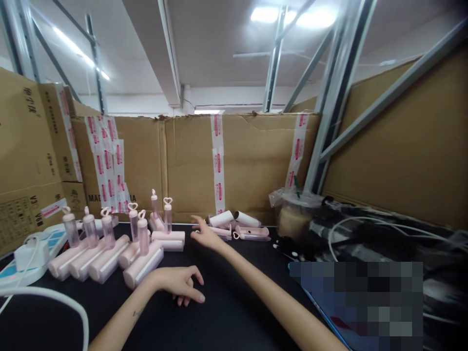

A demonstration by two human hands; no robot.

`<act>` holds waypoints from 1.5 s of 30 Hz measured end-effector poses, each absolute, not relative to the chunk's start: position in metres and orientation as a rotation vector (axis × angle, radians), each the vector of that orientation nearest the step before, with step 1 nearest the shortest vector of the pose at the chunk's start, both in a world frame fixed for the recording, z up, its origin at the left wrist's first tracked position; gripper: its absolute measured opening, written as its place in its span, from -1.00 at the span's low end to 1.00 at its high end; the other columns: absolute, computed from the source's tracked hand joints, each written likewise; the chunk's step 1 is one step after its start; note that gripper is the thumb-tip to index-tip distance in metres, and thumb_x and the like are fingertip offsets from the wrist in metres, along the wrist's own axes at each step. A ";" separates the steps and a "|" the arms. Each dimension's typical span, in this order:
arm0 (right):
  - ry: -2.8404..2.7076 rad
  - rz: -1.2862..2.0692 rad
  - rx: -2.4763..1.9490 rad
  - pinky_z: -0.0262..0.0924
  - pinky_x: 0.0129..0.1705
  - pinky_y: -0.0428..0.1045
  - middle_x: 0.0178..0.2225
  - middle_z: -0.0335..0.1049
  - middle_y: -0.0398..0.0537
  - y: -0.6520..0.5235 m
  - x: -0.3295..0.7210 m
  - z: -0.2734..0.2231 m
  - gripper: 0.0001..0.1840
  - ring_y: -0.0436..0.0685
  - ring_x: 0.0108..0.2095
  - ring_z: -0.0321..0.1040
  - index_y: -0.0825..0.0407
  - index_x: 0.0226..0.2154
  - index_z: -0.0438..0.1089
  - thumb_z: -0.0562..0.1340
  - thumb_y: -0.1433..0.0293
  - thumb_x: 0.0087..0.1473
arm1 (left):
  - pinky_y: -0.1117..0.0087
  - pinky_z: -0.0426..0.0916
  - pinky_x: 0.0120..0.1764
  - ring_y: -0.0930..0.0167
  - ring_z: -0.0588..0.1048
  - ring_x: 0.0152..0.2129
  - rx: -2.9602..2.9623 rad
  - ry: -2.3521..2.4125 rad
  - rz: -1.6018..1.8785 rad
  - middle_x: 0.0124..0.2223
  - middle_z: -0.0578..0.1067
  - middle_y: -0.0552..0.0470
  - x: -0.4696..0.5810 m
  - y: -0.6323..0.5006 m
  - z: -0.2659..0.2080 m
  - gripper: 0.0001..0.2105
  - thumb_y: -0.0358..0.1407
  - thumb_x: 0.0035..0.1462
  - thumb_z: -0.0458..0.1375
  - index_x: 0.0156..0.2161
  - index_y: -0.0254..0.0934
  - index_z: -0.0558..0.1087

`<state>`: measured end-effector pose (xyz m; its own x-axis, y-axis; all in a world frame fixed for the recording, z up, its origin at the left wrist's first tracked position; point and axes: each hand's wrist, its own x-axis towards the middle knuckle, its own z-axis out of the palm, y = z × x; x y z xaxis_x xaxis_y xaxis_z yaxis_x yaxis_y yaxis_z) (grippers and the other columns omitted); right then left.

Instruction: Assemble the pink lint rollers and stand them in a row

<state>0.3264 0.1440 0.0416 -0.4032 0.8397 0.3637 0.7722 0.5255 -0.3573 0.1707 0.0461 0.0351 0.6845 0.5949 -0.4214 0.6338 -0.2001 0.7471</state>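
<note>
My left hand (180, 285) hovers low over the black tabletop, palm down, fingers loosely bent and apart, with nothing in it. Reaching farther out, my right hand (204, 235) has its fingers spread and appears to hold nothing. Just right of its fingers lie loose pink parts (223, 231), partly hidden by the hand, and a pink half-shell (252, 231) with a heart-shaped loop. Behind them rest two white rolls (221, 219). On the left stand several pink T-shaped rollers (144, 265), each a lying cylinder with an upright clear pink handle; heart-shaped loops top most.
A white power strip (32, 273) with a plugged charger and cable sits at left. Cardboard walls (190, 165) enclose the back and sides. At right are a plastic drink cup (294, 219), dark clutter with white cables, and a blue-edged item (318, 307), mostly pixelated.
</note>
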 end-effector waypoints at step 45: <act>-2.479 0.599 -1.172 0.17 -0.32 -0.04 -0.41 0.37 -0.06 0.059 0.414 0.051 -0.82 0.07 -0.41 0.27 0.10 -0.36 0.37 0.13 0.34 0.03 | 0.32 0.27 -0.26 0.30 0.38 -0.30 2.879 1.040 0.519 -0.28 0.38 -0.01 0.196 0.031 0.022 -0.86 -0.31 0.03 0.06 -0.26 -0.24 0.27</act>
